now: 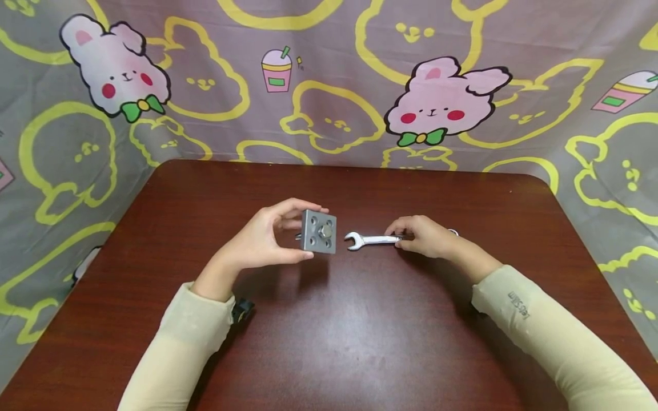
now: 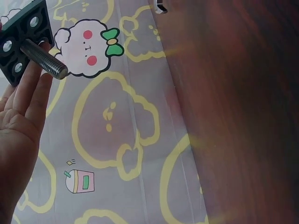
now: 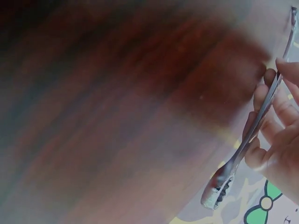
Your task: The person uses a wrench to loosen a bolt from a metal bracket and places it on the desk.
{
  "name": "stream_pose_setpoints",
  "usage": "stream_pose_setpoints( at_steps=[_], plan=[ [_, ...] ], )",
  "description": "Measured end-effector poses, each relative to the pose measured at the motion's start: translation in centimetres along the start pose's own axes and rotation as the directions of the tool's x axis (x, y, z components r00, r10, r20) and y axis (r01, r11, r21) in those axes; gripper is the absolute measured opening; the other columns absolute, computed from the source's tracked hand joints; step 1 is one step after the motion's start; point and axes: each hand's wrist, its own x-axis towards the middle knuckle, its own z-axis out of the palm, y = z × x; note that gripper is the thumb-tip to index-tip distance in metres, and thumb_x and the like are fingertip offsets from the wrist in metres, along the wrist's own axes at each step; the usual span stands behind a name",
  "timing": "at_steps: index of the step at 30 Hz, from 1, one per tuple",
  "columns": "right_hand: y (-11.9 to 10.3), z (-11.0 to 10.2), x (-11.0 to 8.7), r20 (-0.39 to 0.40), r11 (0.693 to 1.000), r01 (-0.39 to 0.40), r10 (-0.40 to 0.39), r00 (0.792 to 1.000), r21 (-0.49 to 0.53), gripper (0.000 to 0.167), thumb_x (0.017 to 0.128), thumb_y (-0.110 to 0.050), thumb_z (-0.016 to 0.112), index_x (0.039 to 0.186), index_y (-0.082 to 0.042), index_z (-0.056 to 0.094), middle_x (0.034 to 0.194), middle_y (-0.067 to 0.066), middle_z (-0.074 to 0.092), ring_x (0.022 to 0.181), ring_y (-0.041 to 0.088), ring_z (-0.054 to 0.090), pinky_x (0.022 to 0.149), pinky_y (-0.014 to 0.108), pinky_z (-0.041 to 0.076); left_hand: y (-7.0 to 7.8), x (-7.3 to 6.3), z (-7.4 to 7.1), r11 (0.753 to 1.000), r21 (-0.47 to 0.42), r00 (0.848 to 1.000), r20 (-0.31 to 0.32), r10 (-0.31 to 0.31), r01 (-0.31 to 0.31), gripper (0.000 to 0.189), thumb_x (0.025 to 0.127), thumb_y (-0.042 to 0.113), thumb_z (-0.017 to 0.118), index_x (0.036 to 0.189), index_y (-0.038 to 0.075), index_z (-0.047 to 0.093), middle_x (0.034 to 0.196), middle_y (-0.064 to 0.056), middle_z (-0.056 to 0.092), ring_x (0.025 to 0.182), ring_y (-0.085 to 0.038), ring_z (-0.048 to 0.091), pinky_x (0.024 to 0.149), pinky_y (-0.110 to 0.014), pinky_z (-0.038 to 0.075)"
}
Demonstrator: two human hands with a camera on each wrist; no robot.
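My left hand [image 1: 262,237] grips a square grey plate [image 1: 313,246] by its edges, thumb below and fingers above. A bolt's hex head [image 1: 325,230] stands out at the middle of the plate, among several round holes. From the plate's other face a threaded bolt shank [image 2: 46,59] sticks out in the left wrist view. My right hand [image 1: 424,235] pinches a silver combination wrench [image 1: 377,240] by its shank. The wrench's open end points left toward the plate, a small gap apart. Its toothed ring end [image 3: 218,191] shows in the right wrist view.
Both hands are above a dark red-brown table [image 1: 319,354]. A cartoon-printed cloth [image 1: 339,51] hangs behind the table and along both sides. A small dark object [image 1: 243,310] shows at the left cuff.
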Motion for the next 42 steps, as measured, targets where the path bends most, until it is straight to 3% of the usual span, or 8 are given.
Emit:
stream_pose_setpoints(
  at_steps=[10, 17, 23, 31, 36, 42],
  plan=[
    [0.1, 0.5, 0.2, -0.064, 0.980, 0.120, -0.131, 0.989, -0.157, 0.032, 0.081, 0.010, 0.067, 0.108, -0.006, 0.069, 0.093, 0.007, 0.058, 0.078, 0.017, 0.053, 0.070, 0.028, 0.045, -0.3, -0.2, -0.1, 1.000, 0.009, 1.000, 0.003, -0.006, 0.006, 0.070, 0.074, 0.002, 0.083, 0.136, 0.013, 0.054, 0.139, -0.005, 0.060, 0.113, -0.018, 0.068, 0.101, -0.032, 0.054],
    [0.0, 0.3, 0.4, -0.052, 0.973, 0.119, -0.132, 0.990, -0.199, 0.032, 0.078, 0.011, 0.067, 0.105, -0.006, 0.070, 0.089, 0.006, 0.058, 0.078, 0.019, 0.050, 0.072, 0.031, 0.042, -0.3, -0.2, 0.1, 1.000, 0.006, 1.000, 0.002, -0.006, 0.006, 0.070, 0.074, 0.001, 0.083, 0.136, 0.014, 0.055, 0.138, -0.005, 0.061, 0.112, -0.018, 0.069, 0.100, -0.031, 0.054],
    [-0.7, -0.8, 0.2, -0.047, 0.977, 0.064, -0.075, 0.996, -0.205, 0.026, 0.082, 0.004, 0.068, 0.106, -0.007, 0.072, 0.087, 0.005, 0.061, 0.083, 0.023, 0.050, 0.078, 0.035, 0.038, -0.2, -0.3, 0.4, 1.000, -0.009, 1.000, -0.004, 0.020, -0.020, 0.069, 0.073, -0.001, 0.083, 0.135, 0.008, 0.055, 0.137, -0.013, 0.061, 0.108, -0.019, 0.071, 0.097, -0.032, 0.056],
    [-4.5, -2.7, -0.9, -0.196, 0.999, -0.023, 0.029, 0.980, 0.030, 0.024, 0.092, -0.010, 0.068, 0.115, -0.007, 0.069, 0.111, 0.010, 0.072, 0.100, 0.021, 0.065, 0.084, 0.043, 0.054, 0.3, 0.0, 1.1, 0.996, 0.038, 0.995, -0.060, 0.083, -0.081, 0.069, 0.072, -0.002, 0.083, 0.135, 0.004, 0.054, 0.136, -0.014, 0.061, 0.112, -0.021, 0.068, 0.100, -0.030, 0.054],
    [-8.4, -1.4, -1.1, -0.321, 0.984, 0.037, 0.022, 0.947, 0.175, 0.022, 0.090, -0.012, 0.071, 0.112, -0.011, 0.072, 0.108, 0.006, 0.074, 0.091, 0.013, 0.066, 0.078, 0.031, 0.056, 0.4, 0.6, 1.8, 0.992, 0.028, 0.987, -0.104, 0.122, -0.120, 0.071, 0.071, -0.005, 0.082, 0.134, 0.000, 0.050, 0.135, -0.015, 0.062, 0.116, -0.023, 0.067, 0.101, -0.032, 0.054],
    [-12.0, 0.5, -0.5, -0.447, 0.930, 0.152, 0.014, 0.895, 0.334, 0.019, 0.088, -0.008, 0.072, 0.107, -0.007, 0.074, 0.101, 0.010, 0.074, 0.072, 0.011, 0.062, 0.064, 0.024, 0.054, 0.5, 1.1, 2.6, 0.990, 0.024, 0.983, -0.117, 0.140, -0.138, 0.067, 0.070, -0.004, 0.083, 0.129, 0.002, 0.051, 0.133, -0.013, 0.065, 0.114, -0.022, 0.068, 0.098, -0.033, 0.055]
  ],
)
